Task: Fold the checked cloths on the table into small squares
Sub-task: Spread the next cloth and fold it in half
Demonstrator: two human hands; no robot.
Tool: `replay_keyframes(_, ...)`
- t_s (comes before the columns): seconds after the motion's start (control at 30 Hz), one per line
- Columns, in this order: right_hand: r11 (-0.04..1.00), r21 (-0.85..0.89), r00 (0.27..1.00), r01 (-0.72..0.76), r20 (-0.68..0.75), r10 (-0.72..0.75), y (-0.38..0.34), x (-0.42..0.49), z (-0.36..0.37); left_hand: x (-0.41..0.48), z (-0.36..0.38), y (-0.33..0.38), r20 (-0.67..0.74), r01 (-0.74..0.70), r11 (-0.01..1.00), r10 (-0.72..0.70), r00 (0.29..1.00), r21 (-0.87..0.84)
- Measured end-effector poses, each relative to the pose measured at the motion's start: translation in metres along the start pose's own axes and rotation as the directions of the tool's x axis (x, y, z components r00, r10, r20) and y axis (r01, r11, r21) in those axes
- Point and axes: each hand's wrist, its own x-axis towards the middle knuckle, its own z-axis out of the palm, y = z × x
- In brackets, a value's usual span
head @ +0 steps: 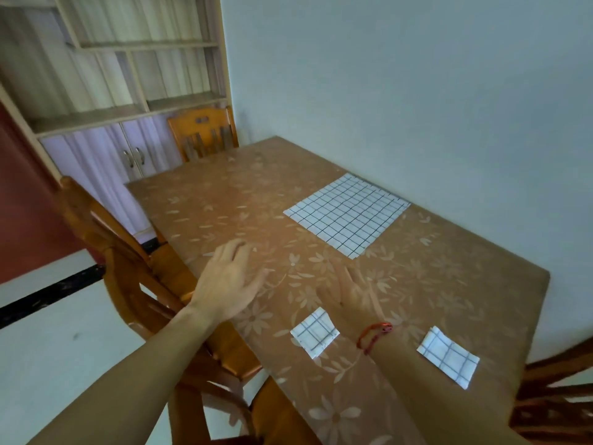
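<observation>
1. As your left hand (227, 281) and right hand (349, 290) hover open, holding nothing, the flat white checked cloth (348, 215) lies further ahead on the brown flowered table (449, 284).
2. Your right hand is nearer to it.

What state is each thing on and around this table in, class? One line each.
large checked cloth: spread flat, not folded
left small cloth: folded into a small square
right small cloth: folded small
left hand: open, holds nothing
right hand: open, blurred, holds nothing
cupboard doors: shut
</observation>
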Motion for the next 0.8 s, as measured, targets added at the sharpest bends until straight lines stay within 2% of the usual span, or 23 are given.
replay_keyframes(0.1, 0.992, -0.114, 0.998, 0.063, 0.020, -0.061, -0.013, 0.001, -0.012, -0.008, -0.008, -0.009, -0.104, -0.066, 0.991, 0.078, 0.991, 0.120)
replay_keyframes(0.17, 0.979, -0.175, 0.994, 0.105, 0.029, -0.102, -0.022, 0.005, -0.015, -0.012, -0.020, -0.009, -0.108, -0.020, 0.987, 0.037, 0.993, 0.157)
replay_keyframes(0.33, 0.962, -0.198, 0.982, 0.188, 0.065, -0.179, -0.040, 0.011, -0.015, -0.027, -0.034, -0.017, -0.161, 0.053, 0.975, -0.018, 0.987, 0.216)
replay_keyframes(0.47, 0.942, -0.204, 0.963, 0.267, 0.084, -0.255, -0.066, 0.010, -0.011, -0.054, -0.053, -0.030, -0.204, 0.165, 0.953, -0.114, 0.972, 0.253)
replay_keyframes(0.8, 0.881, -0.197, 0.898, 0.430, 0.195, -0.394, -0.169, 0.000, 0.041, -0.128, -0.109, -0.111, -0.279, 0.334, 0.900, -0.256, 0.925, 0.281)
